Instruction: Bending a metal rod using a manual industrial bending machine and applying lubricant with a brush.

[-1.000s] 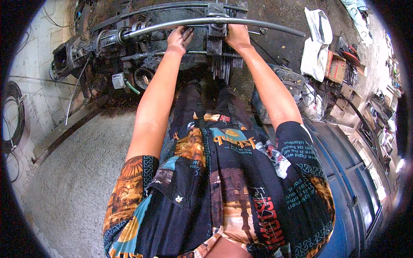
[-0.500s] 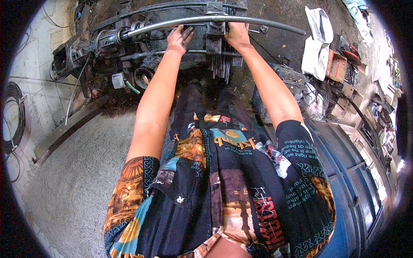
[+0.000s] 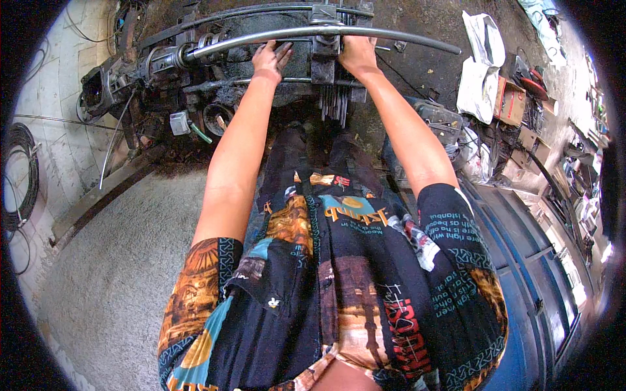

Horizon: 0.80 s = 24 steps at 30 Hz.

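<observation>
My left hand (image 3: 267, 62) is left of the metal block (image 3: 324, 70), my right hand (image 3: 358, 57) right; I can't tell either grip.

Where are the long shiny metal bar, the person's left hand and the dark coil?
Long shiny metal bar (image 3: 287, 33): head view, along its middle stretch.
Left hand (image 3: 267, 63): head view, on the back of the hand.
Dark coil (image 3: 31, 179): head view, on its right side.
</observation>
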### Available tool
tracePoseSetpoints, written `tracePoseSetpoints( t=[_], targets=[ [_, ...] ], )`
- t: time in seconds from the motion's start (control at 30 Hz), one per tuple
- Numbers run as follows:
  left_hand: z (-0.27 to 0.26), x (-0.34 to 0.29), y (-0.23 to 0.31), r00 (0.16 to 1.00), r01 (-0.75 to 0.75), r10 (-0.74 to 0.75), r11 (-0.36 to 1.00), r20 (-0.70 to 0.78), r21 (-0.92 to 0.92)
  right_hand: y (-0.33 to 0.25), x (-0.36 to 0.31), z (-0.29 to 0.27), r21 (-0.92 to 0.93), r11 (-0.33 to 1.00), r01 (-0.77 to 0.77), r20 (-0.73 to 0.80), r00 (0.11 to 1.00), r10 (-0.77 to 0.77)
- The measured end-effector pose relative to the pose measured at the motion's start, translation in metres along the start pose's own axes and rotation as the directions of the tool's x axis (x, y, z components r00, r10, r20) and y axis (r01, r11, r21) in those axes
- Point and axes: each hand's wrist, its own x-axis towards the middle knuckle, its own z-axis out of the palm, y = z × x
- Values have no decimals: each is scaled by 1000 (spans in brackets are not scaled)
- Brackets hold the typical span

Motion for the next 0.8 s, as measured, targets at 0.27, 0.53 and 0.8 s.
tracePoseSetpoints(
  t=[0.27, 0.53, 0.8],
  targets=[
    [-1, -1, 0, 999, 30, -30, 1000, 20, 6, -5, -1, -9, 12, 1000, -19, 70, 997, 18],
    [-6, 9, -5, 998, 53, -52, 998, 33, -23, -4, -1, -8, 28, 1000, 8, 0, 1000, -8],
    [-14, 19, -9, 998, 57, -57, 998, 27, -7, -10, -2, -13, 6, 1000, 3, 23, 1000, -3]
  ],
)
